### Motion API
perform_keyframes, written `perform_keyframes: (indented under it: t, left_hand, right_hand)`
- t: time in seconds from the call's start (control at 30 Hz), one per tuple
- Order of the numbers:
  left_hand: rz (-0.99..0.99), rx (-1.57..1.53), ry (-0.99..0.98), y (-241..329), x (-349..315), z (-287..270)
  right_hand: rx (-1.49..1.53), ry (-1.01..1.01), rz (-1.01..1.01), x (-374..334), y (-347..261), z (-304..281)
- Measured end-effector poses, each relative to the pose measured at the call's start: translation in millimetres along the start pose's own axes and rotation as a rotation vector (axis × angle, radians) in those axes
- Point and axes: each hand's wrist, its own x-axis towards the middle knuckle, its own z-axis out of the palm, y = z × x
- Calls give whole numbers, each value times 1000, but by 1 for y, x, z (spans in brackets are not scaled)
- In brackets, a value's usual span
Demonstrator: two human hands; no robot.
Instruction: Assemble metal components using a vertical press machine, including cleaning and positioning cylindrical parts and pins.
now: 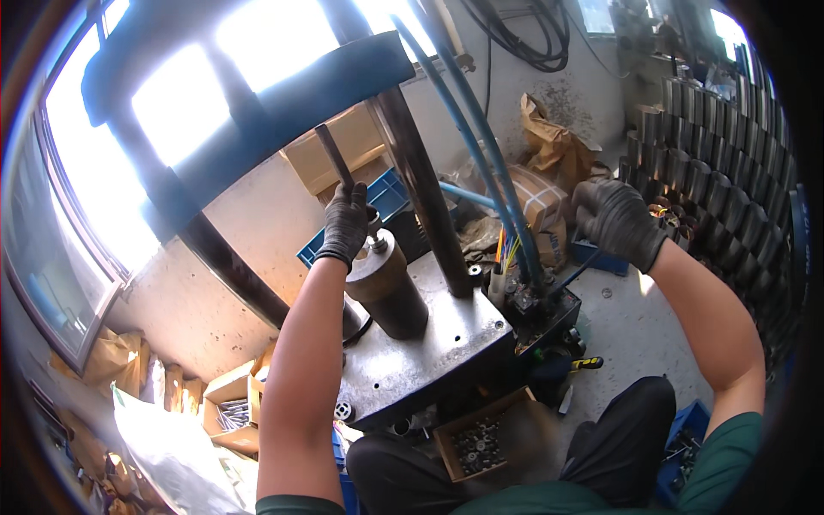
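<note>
**L hand (pixel 348 221) round rod (pixel 333 153), just above cylinder (pixel 390 296); R hand (pixel 620 221) nr lever (pixel 582 269)**

Dark cylinder stands upright on the pale metal table (pixel 412 365) of a press, w/ a threaded stud (pixel 378 244) on its top face. Gloved L hand is closed round the dark rod, which sticks up & left out of the fist; the hand's lower edge is right by the stud, can't tell if touching. Gloved R hand is half-curled, fingers bent, off to the R over the lever; can't tell if it grips it.

Round dark piece (pixel 354 320) sits just L of the cylinder, partly hidden by L forearm. Dark posts, one R (pixel 425 193) & one L (pixel 236 275), run up to a blue crossbeam (pixel 292 112). Behind: blue crate (pixel 390 193) & tan box (pixel 300 167).

R of table: black valve block (pixel 558 318) w/ the lever, blue pipes (pixel 502 172) & coloured wires (pixel 512 253). Yellow-&-black handle (pixel 587 363) nr the block. Taped carton (pixel 536 197) & brown paper (pixel 549 142) farther back; rows of metal tubes (pixel 712 172) stacked far R.

Nr the knees: shallow brown box (pixel 443 451) of small metal parts. Lower L: open carton (pixel 236 439) w/ thin metal pieces (pixel 233 415), white sack (pixel 172 446). Window (pixel 69 266) up L, coiled cable (pixel 554 56) on back wall.
</note>
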Motion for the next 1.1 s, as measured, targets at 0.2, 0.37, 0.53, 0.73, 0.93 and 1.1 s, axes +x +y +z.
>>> perform_keyframes:
  t: [0.2,0.37,0.53,0.73,0.93,1.1]
  left_hand:
    - [-18,-74,4,-9,-3,-8]
    - [-7,-47,7,19,-18,-1]
    - [-8,-5,23,20,-19,-2]
    - [-36,-129,29,24,-29,1]
    - [10,53,26,28,-22,-3]
    - [-9,68,36,21,-19,-1]
  right_hand:
    - [-43,-149,29,-78,-11,-32]
    - [-137,-596,-198,-120,-6,-47]
    - [-80,-735,-108,-131,-24,-48]
    - [-79,-985,-69,-183,-7,-37]
    - [-83,-886,-21,-208,-11,-30]
    - [-66,-886,-10,-187,-15,-39]
